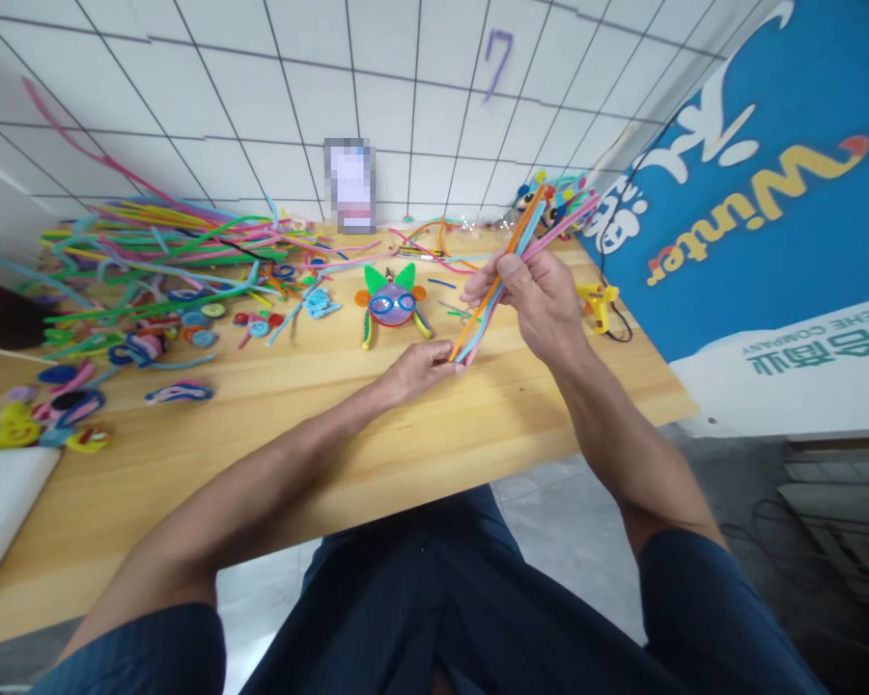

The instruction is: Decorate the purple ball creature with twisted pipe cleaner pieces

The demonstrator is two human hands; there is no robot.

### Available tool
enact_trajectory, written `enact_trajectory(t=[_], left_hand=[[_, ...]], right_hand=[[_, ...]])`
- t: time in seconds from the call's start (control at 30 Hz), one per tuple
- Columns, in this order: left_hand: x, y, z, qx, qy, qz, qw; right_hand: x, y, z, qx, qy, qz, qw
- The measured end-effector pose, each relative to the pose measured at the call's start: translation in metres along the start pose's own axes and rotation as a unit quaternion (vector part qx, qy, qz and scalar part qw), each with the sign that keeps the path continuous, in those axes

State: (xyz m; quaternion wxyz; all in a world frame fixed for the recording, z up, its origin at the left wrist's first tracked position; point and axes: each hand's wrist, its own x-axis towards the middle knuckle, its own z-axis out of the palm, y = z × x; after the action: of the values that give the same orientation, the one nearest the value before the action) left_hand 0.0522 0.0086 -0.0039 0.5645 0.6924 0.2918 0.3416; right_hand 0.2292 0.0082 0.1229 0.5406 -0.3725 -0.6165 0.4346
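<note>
"Grasping what, do we record, in our right hand (550,299)?"

"A bundle of fuzzy stems (484,317): orange, light blue and pink. Our thumb lies across it and presses it against our curled fingers."

"Where do we locate the bundle?"

"Above the right half of the wooden table (362,454), slanting between our two hands. Its upper end leans away from us and to the right; its lower end points toward us."

"How do we report our left hand (418,372)?"

"Its fingers are closed on the lower ends of the stems; we cannot tell how firmly."

"Which nearby items do we list?"

"Left of the bundle, beyond our left hand, we find a purple figure (393,290) with green ears (375,280) and blue glasses (394,305). A yellow tool (602,304) lies right of our right hand. At the back left we note a heap of loose stems (188,241). A phone (351,183), its screen blurred, stands upright against the tiled wall (449,58)."
</note>
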Motion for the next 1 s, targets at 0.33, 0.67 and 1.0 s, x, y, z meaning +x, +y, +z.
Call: enact_trajectory(t=[0.33, 0.67, 1.0], left_hand=[[0.011, -0.001, 0.001, -0.094, -0.024, -0.021, 0.995], [0.007, -0.020, 0.002, -0.140, -0.006, -0.056, 0.989], [-0.001, -0.011, 0.004, -0.182, -0.027, -0.092, 0.979]], right_hand=[[0.010, 0.007, 0.010, 0.017, 0.007, -0.014, 1.000], [0.022, 0.020, 0.019, 0.022, -0.005, -0.010, 1.000], [0.006, 0.031, 0.014, -0.037, -0.032, -0.005, 0.999]])
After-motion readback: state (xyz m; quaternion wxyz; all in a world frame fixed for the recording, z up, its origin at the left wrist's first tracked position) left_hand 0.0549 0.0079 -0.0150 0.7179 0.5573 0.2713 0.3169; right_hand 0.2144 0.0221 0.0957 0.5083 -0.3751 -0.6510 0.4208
